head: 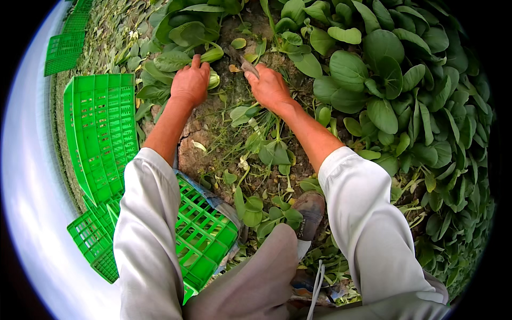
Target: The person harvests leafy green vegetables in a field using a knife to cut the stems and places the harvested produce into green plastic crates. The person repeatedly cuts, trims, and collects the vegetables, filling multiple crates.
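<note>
My left hand [191,82] is over a cut bok choy head [215,80], its pale base showing on the right side of the palm and leaves spreading out to the left. Just beyond the fingertips lies another bok choy head [212,54], base pointing right. The underside of this hand is hidden. In my right hand [272,85] is a knife [249,67], gripped by its handle, with the dark blade angled up and left close to the soil. Uncut bok choy plants [348,72] stand to the right of it.
Green plastic crates [102,132] stand along the left. Another green crate [206,232], with greens inside, is by my left forearm. Loose leaves [274,152] and weeds cover the soil between my arms. My shoe [310,212] is among them. Dense bok choy [424,132] fills the right.
</note>
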`<state>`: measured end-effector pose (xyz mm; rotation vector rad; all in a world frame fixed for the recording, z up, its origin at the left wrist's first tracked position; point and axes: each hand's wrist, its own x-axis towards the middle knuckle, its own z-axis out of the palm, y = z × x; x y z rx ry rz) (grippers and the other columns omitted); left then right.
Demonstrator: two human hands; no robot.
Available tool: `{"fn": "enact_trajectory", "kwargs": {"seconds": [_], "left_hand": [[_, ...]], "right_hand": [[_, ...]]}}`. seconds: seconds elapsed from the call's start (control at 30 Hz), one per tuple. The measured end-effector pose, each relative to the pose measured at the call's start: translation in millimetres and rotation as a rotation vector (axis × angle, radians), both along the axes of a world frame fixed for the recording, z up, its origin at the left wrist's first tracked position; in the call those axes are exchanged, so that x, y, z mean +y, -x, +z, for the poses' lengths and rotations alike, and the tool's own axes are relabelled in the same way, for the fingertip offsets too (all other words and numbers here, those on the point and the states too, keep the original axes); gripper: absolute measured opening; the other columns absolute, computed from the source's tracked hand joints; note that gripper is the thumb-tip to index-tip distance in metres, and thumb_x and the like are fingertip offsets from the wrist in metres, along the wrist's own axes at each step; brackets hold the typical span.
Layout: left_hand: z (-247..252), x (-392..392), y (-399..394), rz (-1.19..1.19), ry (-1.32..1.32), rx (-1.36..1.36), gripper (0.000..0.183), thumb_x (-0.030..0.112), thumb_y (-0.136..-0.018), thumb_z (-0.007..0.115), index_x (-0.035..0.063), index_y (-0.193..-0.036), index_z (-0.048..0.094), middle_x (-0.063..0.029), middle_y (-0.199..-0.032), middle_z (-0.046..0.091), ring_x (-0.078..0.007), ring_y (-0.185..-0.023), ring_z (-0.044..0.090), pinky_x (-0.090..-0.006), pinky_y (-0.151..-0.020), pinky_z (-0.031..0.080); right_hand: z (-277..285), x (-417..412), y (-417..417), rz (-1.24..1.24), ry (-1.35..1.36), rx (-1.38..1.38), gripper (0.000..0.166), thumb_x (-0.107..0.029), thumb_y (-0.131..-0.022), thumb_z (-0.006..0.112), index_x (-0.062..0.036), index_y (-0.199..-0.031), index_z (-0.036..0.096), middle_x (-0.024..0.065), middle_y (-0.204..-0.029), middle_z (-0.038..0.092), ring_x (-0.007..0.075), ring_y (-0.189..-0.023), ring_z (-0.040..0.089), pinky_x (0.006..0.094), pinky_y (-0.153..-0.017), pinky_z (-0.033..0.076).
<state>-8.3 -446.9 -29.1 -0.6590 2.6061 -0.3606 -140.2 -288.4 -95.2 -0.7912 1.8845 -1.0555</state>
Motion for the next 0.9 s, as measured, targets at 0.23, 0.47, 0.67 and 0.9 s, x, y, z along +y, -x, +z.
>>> {"fn": "enact_trajectory", "kwargs": {"seconds": [0.23, 0.47, 0.67, 0.9], "left_hand": [[-7.8, 7.4, 5.3, 0.133, -0.01, 0.018, 0.046, 0.005, -0.071, 0.068, 0.0037, -0.114, 0.051, -0.0228, -0.14, 0.044, -0.0391, -0.105, 0.061, -0.0452, -0.088, 0.051], [-4.9, 19.1, 1.3, 0.258, -0.053, 0.079, 0.043, 0.009, -0.071, 0.072, 0.0037, -0.109, 0.053, -0.0214, -0.133, 0.047, -0.038, -0.099, 0.063, -0.045, -0.083, 0.054], [16.9, 39.9, -19.7, 0.323, -0.166, 0.141, 0.067, 0.013, -0.067, 0.077, 0.0066, -0.128, 0.049, -0.0202, -0.139, 0.045, -0.0383, -0.108, 0.06, -0.043, -0.091, 0.051], [115.2, 114.7, -37.1, -0.053, -0.335, 0.342, 0.062, 0.009, -0.067, 0.075, 0.008, -0.125, 0.052, -0.0181, -0.138, 0.048, -0.0391, -0.117, 0.055, -0.0432, -0.097, 0.047]], "right_hand": [[2.4, -11.9, -1.3, 0.016, 0.017, 0.086, 0.031, -0.03, -0.096, 0.054, -0.0014, -0.107, 0.057, 0.023, -0.1, 0.066, 0.0431, -0.093, 0.063, 0.0513, -0.08, 0.048], [28.3, -15.8, 2.1, 0.28, -0.19, 0.199, 0.031, -0.024, -0.094, 0.056, -0.0031, -0.117, 0.057, 0.019, -0.11, 0.067, 0.0349, -0.104, 0.065, 0.0447, -0.089, 0.052], [41.3, 7.3, 3.7, 0.302, -0.187, 0.13, 0.029, -0.024, -0.094, 0.054, -0.0005, -0.111, 0.059, 0.0208, -0.116, 0.064, 0.0369, -0.109, 0.062, 0.0461, -0.089, 0.051], [45.6, 99.1, 20.9, -0.08, 0.178, -0.355, 0.03, -0.027, -0.095, 0.056, -0.0001, -0.108, 0.055, 0.0098, -0.089, 0.066, 0.0103, -0.051, 0.049, 0.0324, -0.047, 0.042]]}}
